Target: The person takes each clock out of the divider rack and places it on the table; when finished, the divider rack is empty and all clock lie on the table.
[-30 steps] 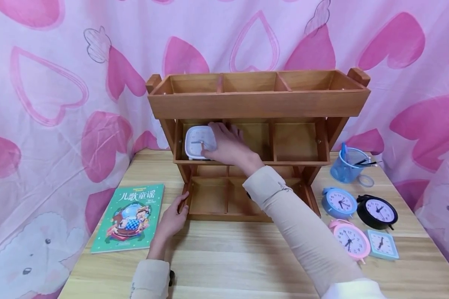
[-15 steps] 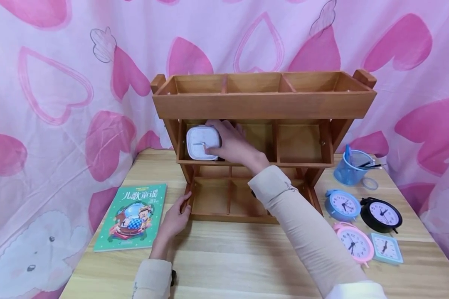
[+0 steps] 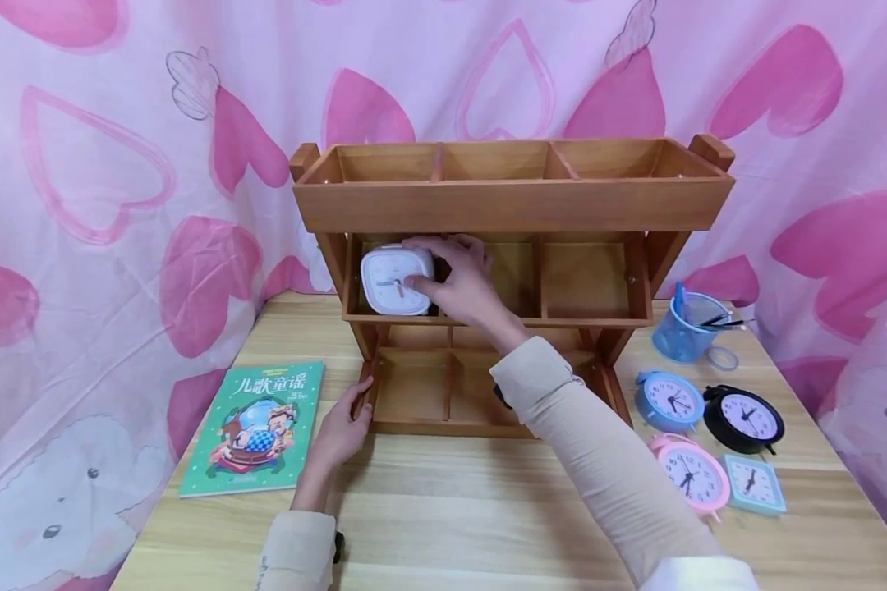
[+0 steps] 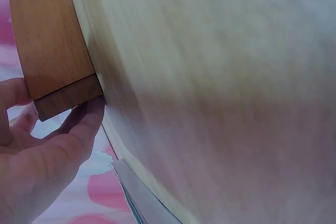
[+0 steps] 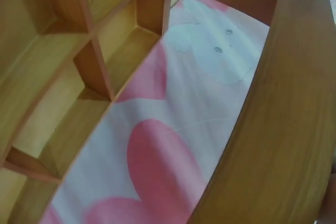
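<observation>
Since a second ago the white clock (image 3: 397, 281) has tipped a little and its face now shows more fully. Nearest, the left hand (image 3: 337, 435) grips the lower left post of the wooden shelf (image 3: 513, 205) on the worktop (image 3: 443, 509). Farther back, the right hand (image 3: 458, 283) pinches the clock, thumb on its dial, in the middle tier's left compartment. It is square, round-cornered, white-faced with dark hands.

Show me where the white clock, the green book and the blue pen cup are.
white clock (image 3: 393, 283): head view, on its face.
green book (image 3: 257, 427): head view, on its cover.
blue pen cup (image 3: 682, 332): head view, on its wall.
</observation>
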A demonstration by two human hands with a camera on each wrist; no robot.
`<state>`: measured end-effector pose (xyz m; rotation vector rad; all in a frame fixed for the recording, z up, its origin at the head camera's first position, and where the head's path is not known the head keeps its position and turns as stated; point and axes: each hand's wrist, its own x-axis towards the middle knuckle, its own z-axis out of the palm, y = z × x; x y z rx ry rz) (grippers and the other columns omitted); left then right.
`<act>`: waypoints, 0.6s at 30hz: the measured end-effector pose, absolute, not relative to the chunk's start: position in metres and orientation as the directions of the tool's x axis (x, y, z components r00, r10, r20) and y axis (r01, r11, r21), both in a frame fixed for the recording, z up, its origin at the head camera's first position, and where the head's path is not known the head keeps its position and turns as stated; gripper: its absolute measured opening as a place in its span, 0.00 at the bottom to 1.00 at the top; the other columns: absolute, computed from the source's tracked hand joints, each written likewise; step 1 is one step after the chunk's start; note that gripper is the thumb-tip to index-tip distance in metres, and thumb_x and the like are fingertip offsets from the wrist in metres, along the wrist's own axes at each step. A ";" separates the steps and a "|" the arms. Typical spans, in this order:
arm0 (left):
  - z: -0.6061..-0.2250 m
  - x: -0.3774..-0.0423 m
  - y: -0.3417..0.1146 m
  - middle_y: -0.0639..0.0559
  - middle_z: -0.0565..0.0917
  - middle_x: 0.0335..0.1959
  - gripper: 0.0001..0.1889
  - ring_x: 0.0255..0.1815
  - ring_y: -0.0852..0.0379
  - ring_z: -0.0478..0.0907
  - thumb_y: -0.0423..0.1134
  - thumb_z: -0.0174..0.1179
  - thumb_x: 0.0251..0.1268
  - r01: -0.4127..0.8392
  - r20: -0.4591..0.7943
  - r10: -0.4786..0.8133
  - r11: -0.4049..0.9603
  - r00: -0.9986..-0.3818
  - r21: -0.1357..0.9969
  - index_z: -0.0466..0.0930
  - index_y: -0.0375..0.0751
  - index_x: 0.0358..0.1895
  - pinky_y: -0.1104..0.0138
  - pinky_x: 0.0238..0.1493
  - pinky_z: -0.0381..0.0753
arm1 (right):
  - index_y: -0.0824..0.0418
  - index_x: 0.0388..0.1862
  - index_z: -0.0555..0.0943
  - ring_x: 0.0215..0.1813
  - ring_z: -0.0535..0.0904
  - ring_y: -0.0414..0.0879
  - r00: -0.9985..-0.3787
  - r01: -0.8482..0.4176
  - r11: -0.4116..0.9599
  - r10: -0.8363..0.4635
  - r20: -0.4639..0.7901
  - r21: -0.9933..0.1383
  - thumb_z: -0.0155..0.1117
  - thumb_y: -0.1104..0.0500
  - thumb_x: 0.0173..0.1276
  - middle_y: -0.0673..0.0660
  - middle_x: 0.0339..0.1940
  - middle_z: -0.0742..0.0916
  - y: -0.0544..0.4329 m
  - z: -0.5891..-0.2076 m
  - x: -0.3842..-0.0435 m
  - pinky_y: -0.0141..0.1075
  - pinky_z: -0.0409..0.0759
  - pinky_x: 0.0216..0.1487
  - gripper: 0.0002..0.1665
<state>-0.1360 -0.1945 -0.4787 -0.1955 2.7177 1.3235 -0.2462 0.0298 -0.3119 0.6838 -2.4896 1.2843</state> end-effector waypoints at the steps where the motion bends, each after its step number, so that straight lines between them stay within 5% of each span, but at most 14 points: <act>1: -0.479 -0.136 -0.195 0.38 0.61 0.76 0.26 0.76 0.36 0.57 0.40 0.47 0.77 -0.167 -0.159 -0.067 0.611 -0.985 0.774 0.63 0.54 0.75 0.41 0.72 0.58 | 0.41 0.59 0.82 0.69 0.59 0.53 -0.854 -0.519 0.475 -0.272 0.442 -0.710 0.74 0.49 0.61 0.45 0.59 0.83 0.031 -0.312 -0.244 0.53 0.52 0.68 0.25; 5: -0.481 -0.135 -0.198 0.39 0.59 0.77 0.26 0.77 0.37 0.55 0.41 0.46 0.78 -0.191 -0.190 -0.065 0.596 -0.980 0.780 0.61 0.55 0.76 0.40 0.72 0.57 | 0.48 0.60 0.82 0.64 0.69 0.45 -0.812 -0.582 0.300 -0.257 0.523 -0.756 0.74 0.53 0.62 0.46 0.57 0.84 0.044 -0.309 -0.228 0.48 0.63 0.68 0.26; 11: -0.483 -0.135 -0.198 0.40 0.58 0.78 0.26 0.78 0.38 0.53 0.41 0.45 0.78 -0.212 -0.218 -0.060 0.580 -0.974 0.786 0.60 0.56 0.77 0.40 0.72 0.57 | 0.59 0.63 0.79 0.49 0.82 0.46 -0.804 -0.576 0.069 -0.229 0.550 -0.814 0.69 0.66 0.64 0.55 0.53 0.84 0.100 -0.320 -0.184 0.39 0.83 0.46 0.27; 14: -0.482 -0.136 -0.197 0.40 0.58 0.78 0.26 0.78 0.38 0.54 0.41 0.45 0.78 -0.203 -0.212 -0.054 0.585 -0.976 0.786 0.60 0.55 0.76 0.40 0.72 0.57 | 0.60 0.65 0.77 0.45 0.84 0.46 -0.852 -0.516 0.114 -0.178 0.493 -0.849 0.66 0.68 0.66 0.56 0.51 0.84 0.139 -0.334 -0.161 0.33 0.85 0.40 0.27; 18: -0.479 -0.138 -0.194 0.41 0.57 0.78 0.26 0.78 0.38 0.52 0.41 0.45 0.78 -0.198 -0.213 -0.043 0.582 -0.976 0.789 0.59 0.54 0.77 0.40 0.72 0.55 | 0.59 0.67 0.75 0.49 0.83 0.39 -0.909 -0.413 0.276 -0.067 0.411 -0.868 0.65 0.68 0.67 0.48 0.54 0.83 0.196 -0.355 -0.127 0.28 0.83 0.43 0.29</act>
